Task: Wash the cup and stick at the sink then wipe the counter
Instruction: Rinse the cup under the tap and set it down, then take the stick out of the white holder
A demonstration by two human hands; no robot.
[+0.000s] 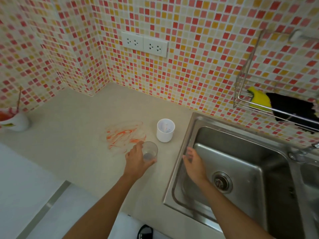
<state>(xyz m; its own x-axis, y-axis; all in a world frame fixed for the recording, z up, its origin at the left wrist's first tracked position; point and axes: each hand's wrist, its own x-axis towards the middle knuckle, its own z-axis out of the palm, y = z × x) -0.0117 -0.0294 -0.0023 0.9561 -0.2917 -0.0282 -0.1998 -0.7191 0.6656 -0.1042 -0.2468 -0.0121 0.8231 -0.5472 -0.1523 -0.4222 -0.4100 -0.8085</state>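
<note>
Trouble could start at the far left, where a white cup [16, 122] with red residue and a thin stick [18, 99] leaning in it sits close to the counter [72, 118] edge, half cut off by the frame; a careless reach there could tip it and spread more mess. Whether that is the cup to be washed, I judge likely (the stick points that way), but its contents are too blurred to name. Further right, an orange smear [125, 135] marks the counter, and dragging anything through it would widen the patch that has to be wiped. The left hand [136, 159] has its fingers curled round a clear glass [150, 151] standing on the counter just beside the smear; the grip looks light, and a wet, smooth glass may slip on its way to the basin. A white tumbler [165, 130] stands near, easily knocked. The right hand [194, 161] hangs over the sink [183, 169] rim, fingers loosely bent, holding nothing that I can see, though motion blur hides the fingertips. A yellow sponge [259, 99] lies in the wire rack [245, 104], beside a black shape I cannot identify. The tap [315, 145] is mostly out of view.
</note>
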